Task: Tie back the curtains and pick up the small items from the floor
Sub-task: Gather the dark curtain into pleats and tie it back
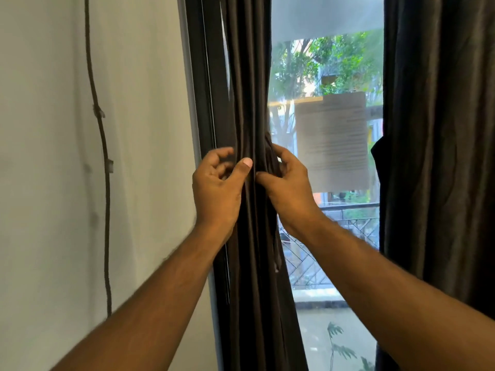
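Dark gathered curtain point(249, 108) hanging just right of the black window frame point(199, 103), bunched into narrow folds. Left hand point(217, 188) at the curtain's left edge, thumb pressed on the folds, fingers curled. Right hand point(288, 188) at its right edge, pinching a thin dark tie strip point(276, 247) dangling below. Second curtain point(439, 156) well right of the frame, glass between. Cable point(103, 156) running down the white wall point(48, 129), left of the frame.

A dark window frame point(206, 129) carries a gathered dark curtain point(249, 76) against it.
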